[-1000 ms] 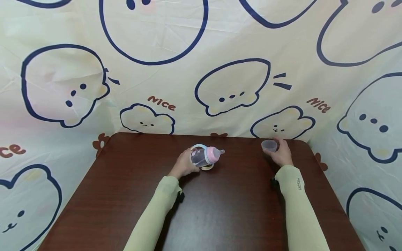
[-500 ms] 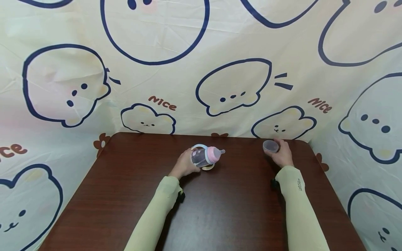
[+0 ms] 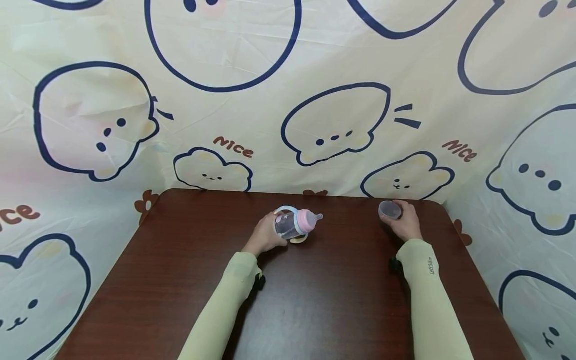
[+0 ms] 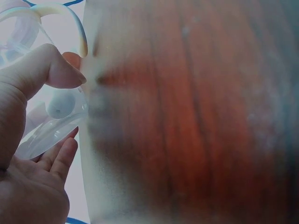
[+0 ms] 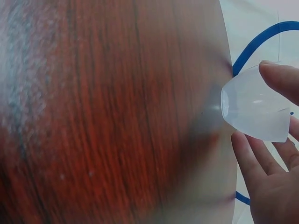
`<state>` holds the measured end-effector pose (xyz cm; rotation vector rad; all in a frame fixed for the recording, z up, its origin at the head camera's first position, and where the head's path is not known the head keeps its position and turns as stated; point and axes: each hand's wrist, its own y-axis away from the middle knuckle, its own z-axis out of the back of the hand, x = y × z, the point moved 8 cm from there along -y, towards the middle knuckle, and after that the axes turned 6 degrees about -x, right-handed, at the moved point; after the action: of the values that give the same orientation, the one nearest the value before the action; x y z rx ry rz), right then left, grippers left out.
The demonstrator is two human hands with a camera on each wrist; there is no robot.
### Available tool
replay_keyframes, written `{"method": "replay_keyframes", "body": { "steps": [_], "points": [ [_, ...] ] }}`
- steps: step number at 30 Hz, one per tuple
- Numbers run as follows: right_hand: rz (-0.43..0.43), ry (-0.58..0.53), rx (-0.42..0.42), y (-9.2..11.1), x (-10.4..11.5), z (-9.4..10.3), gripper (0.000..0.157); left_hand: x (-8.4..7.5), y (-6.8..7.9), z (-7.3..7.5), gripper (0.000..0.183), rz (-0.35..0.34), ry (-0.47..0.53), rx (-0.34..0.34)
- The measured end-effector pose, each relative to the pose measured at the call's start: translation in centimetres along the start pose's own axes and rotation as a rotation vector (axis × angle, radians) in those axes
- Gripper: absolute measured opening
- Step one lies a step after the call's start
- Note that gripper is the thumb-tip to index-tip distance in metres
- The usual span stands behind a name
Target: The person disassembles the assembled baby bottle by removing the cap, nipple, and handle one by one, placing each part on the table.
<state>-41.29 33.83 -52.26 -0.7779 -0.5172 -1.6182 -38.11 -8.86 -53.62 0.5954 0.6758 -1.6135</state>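
A clear baby bottle (image 3: 286,226) with a pink collar, a pale teat and two handles is tilted to the right over the table. My left hand (image 3: 263,235) grips its lower body. In the left wrist view the thumb lies along one side of the bottle (image 4: 60,107) and the fingers reach round the other. On the right, my right hand (image 3: 407,222) holds a small translucent cup (image 3: 389,210) with its opening facing up. The right wrist view has the cup (image 5: 257,107) between thumb and fingers, its base just off the tabletop.
Both things are near the far part of a dark brown wooden table (image 3: 333,300). A cream cloth (image 3: 252,115) printed with blue-outlined cartoon faces hangs behind the table and along both sides.
The cup and right hand have shifted very slightly right, much as the whole scene has in view. The left hand keeps its grip on the tilted bottle.
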Motion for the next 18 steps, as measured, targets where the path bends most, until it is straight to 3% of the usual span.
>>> {"method": "replay_keyframes", "body": {
  "steps": [8,18],
  "points": [
    [-0.011,0.001,0.003,0.19,0.24,-0.02,0.075,-0.01,0.09,0.1,0.087,0.009,0.006,0.005],
    [0.076,0.012,0.017,-0.38,0.2,-0.19,0.083,0.29,0.03,0.07,0.086,0.012,0.007,0.002]
  ]
}}
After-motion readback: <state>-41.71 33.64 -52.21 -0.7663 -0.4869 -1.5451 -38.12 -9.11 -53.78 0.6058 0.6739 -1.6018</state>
